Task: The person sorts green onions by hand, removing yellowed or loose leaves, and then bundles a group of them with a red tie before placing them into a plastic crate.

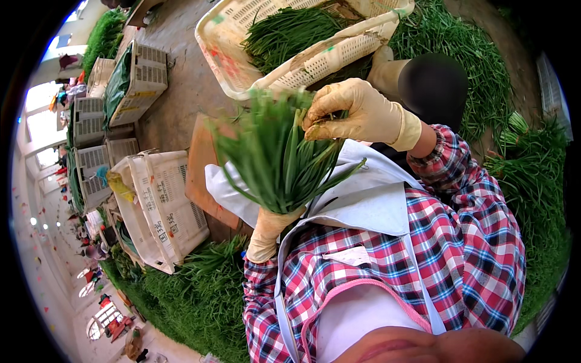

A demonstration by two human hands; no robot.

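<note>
A bunch of long, flat green leaves that look like garlic chives (287, 172) stands upright in front of my chest. My left hand (269, 236), in a cream rubber glove, is wrapped round its lower end and hides the stems. My right hand (360, 115), gloved alike and soiled at the fingertips, is closed in a pinch on a few leaves at the right side of the bunch. The upper leaves on the left are smeared by motion. Beneath the bunch spreads my pale grey apron (369, 209).
Ahead stands a cream plastic crate (339, 53) partly filled with chives. Another white crate (172, 202) lies to the left beside a brown board (209, 175). Heaps of chives (460, 54) cover the floor at right, with another heap (200, 296) at lower left. More crates (142, 78) stand at far left.
</note>
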